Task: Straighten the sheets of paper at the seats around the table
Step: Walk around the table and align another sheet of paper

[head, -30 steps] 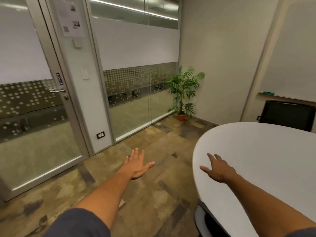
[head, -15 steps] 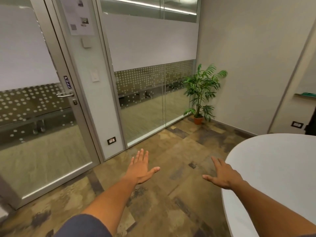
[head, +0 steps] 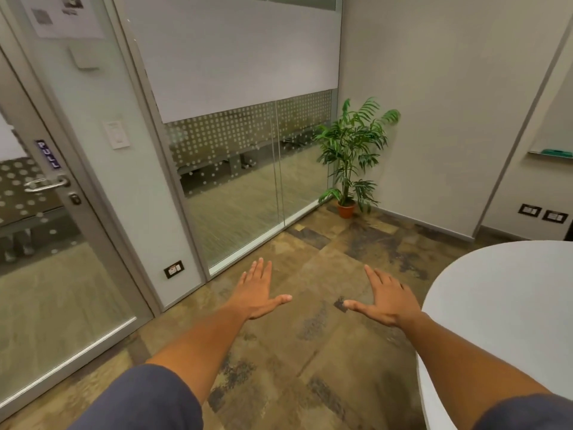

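A: While both arms reach forward over the mottled brown carpet floor [head: 310,243], what lies farthest from the rounded white table [head: 511,305]?

B: The glass door with a silver lever handle [head: 46,184] and a purple "PULL" label, at the far left. Toward the table from it comes a pale wall panel with a white light switch [head: 116,135] above and a black wall socket [head: 174,269] near the floor, then a frosted, dot-patterned glass partition [head: 248,150].

A: And the hands?

B: The left hand [head: 255,294] hovers over the carpet, well apart from the table, fingers straight and thumb spread wide, holding nothing. The right hand [head: 384,301] hovers just beside the table's curved edge, also flat and splayed, thumb pointing at the left thumb, holding nothing.

A: Behind them?

B: A green leafy plant in a terracotta pot [head: 350,162] stands in the corner, beyond the table's left side. Two dark wall sockets [head: 542,213] sit behind the table.

A: The sheets of paper?

B: The visible part of the tabletop is bare white; I cannot tell where they are.
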Available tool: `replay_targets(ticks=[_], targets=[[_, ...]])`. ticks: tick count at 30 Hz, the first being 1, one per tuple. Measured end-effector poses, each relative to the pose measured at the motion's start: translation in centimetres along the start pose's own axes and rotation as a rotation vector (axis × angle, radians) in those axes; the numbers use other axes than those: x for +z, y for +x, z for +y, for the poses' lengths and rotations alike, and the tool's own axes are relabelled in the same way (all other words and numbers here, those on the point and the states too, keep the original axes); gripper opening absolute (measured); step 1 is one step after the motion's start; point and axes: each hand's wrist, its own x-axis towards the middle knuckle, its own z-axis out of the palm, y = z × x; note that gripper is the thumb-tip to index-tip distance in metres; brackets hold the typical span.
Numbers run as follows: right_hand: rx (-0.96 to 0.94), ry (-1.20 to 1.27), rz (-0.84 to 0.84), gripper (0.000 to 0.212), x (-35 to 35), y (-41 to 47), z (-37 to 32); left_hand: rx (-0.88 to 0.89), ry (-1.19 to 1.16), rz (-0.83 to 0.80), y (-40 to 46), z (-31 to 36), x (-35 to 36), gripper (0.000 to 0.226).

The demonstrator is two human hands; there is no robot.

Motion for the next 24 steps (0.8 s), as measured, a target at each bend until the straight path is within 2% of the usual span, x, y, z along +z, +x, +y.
replay_targets(ticks=[4,9,12,16,24], targets=[[0.057,-0.029,0.011,0.126,-0.1,5.3,-0.9,0.093,0.024,-0.008,8.0,-2.7,-0.9,0.118],[0.220,-0.021,0.020,0.125,-0.3,11.0,-2.1,0.240,0.035,-0.023,17.7,-4.5,-2.7,0.115],[0.276,-0.030,0.047,0.120,-0.3,15.1,-3.9,0.336,0.068,-0.027,23.1,-4.5,-4.7,0.114],[0.319,-0.030,0.075,0.117,-0.2,20.2,-4.8,0.373,0.052,-0.043,29.5,-3.5,-6.0,0.111],[0.417,0.025,0.053,0.116,0.5,28.3,4.2,0.449,0.046,-0.091,42.0,2.5,-3.3,0.110]])
